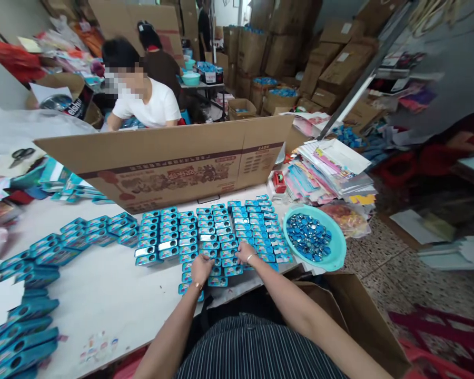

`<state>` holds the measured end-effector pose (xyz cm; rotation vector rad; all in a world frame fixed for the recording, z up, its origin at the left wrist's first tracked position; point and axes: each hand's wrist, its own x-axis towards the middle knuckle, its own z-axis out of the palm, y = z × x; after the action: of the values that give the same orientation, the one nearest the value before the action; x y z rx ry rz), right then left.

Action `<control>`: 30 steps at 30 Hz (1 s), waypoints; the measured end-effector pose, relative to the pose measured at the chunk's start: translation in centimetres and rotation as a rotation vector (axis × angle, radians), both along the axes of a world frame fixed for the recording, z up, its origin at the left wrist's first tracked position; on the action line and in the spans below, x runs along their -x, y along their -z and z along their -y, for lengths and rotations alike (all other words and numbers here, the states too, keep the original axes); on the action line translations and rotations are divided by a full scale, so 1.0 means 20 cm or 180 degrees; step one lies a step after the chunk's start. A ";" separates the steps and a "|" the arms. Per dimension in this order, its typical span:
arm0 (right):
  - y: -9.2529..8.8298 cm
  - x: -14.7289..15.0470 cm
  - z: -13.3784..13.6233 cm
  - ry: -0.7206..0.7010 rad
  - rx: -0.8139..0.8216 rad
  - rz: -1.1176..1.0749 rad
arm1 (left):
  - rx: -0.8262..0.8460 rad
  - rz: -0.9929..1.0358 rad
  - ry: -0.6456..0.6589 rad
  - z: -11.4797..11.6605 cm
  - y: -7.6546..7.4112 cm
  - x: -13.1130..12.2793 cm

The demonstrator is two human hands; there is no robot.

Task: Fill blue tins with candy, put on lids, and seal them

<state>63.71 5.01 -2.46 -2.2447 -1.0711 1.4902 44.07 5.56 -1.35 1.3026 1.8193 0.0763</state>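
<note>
Rows of small blue tin boxes (pixel 205 231) lie packed together on the white table (pixel 114 295). My left hand (pixel 201 268) rests on the nearest boxes at the table's front edge, fingers curled down onto them. My right hand (pixel 245 252) sits a little to the right, fingers bent onto another box in the same block. What either hand grips is hidden under the fingers. A teal bowl (pixel 335 252) full of small round blue pieces stands just right of my right hand.
A large flattened cardboard sheet (pixel 174 158) stands upright behind the boxes. More blue boxes (pixel 23 337) trail along the table's left side. A stack of printed paper (pixel 332 168) lies at the right. A person in a white shirt (pixel 150 105) sits beyond the cardboard. Cartons fill the back.
</note>
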 end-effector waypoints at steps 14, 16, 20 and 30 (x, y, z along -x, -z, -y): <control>0.07 0.08 -0.15 -0.0868 -0.0026 0.1333 | 0.0245 -0.0931 0.0813 -0.13 0.04 -0.11; 0.07 0.09 -0.14 -0.0867 -0.0056 0.1340 | 0.0201 -0.0965 0.0828 -0.13 0.03 -0.11; 0.04 0.12 -0.10 -0.0685 -0.0214 0.1329 | 0.0080 -0.0945 0.0948 -0.08 -0.02 -0.10; -0.07 -0.63 0.24 0.0864 -0.0946 0.1665 | -0.0337 -0.0096 0.1113 -0.02 0.02 -0.08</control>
<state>76.36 0.29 -1.05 -2.4856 -0.9780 0.6029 45.57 5.92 -1.66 1.6866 1.6044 -0.0381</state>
